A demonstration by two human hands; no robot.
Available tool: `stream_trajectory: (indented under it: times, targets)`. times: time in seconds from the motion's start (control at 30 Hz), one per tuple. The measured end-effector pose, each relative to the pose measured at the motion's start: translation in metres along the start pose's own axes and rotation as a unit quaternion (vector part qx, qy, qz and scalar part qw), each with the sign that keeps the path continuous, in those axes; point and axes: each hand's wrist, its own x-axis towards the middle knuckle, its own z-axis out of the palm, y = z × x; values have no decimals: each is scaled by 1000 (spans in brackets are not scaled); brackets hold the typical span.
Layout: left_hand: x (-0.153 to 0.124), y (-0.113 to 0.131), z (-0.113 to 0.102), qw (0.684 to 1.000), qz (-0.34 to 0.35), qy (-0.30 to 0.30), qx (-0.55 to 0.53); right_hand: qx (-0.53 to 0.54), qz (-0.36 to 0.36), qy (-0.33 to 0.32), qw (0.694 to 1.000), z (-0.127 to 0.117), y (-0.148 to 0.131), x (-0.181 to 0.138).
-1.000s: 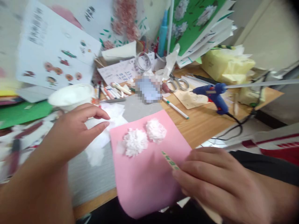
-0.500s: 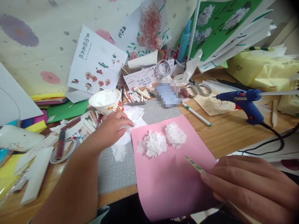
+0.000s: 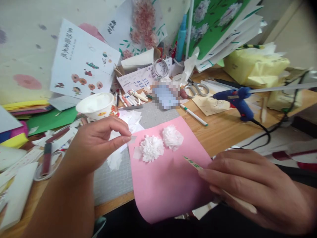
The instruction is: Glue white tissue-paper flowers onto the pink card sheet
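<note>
My left hand [image 3: 105,140] is closed, with thumb and forefinger pinching a small white piece of paper [image 3: 133,139] over the pink sheet's left edge. My right hand [image 3: 252,181] is wrapped round a thin pale wooden stick [image 3: 192,163], whose pointed end has green print and tilts up to the left above the sheet. The pink sheet [image 3: 168,188] rests partly on the table and hangs over its front edge. Two fluffy white paper flowers [image 3: 151,148] lie on its upper half, with a small paper square [image 3: 137,153] beside the left one.
White paper pieces [image 3: 115,160] lie on a grey cutting mat [image 3: 111,185]. Behind my left hand stands a paper bowl [image 3: 96,105]. Pens, scissors [image 3: 196,88], a green-capped marker [image 3: 193,114] and a blue glue gun [image 3: 235,99] with its cord fill the back and right.
My left hand has risen from the white paper pieces by the bowl and now pinches a small piece. The camera view has shifted right. My right hand keeps hold of the stick.
</note>
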Motion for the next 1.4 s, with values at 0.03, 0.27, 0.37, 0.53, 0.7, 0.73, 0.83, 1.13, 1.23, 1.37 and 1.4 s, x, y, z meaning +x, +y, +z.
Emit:
stream_trajectory:
  times: [0.03,0.27,0.37,0.53,0.7,0.73,0.83,1.13,1.23,1.37,1.4]
  targets:
    - [0,10,12,999,2,-9,-31,28,-5,2,1000,-2,1,0]
    - [9,54,93,984,-114,-130,-45,78,-4,29,997,-12,-1,2]
    - [9,50,105,986,-101,-131,-3,77,-3,19,997,-13,-3,0]
    - [6,47,106,991,-54,-120,36,109,-9,-13,994,-7,-1,-1]
    - [5,45,106,993,-28,-109,48,93,-15,-59,994,0,-1,5]
    - [5,45,106,991,-29,-119,47,80,-18,-64,995,1,-1,6]
    - [6,41,103,987,-33,-145,53,47,-16,-79,996,3,-1,6]
    - [5,28,93,972,91,-136,167,51,4,-115,992,2,0,3]
    - [1,28,96,966,109,-126,200,57,14,-126,990,-1,1,2]
    - [-1,32,99,953,111,-88,267,51,16,-120,991,-1,1,2]
    - [-1,33,100,951,112,-88,275,50,15,-117,992,-1,1,2]
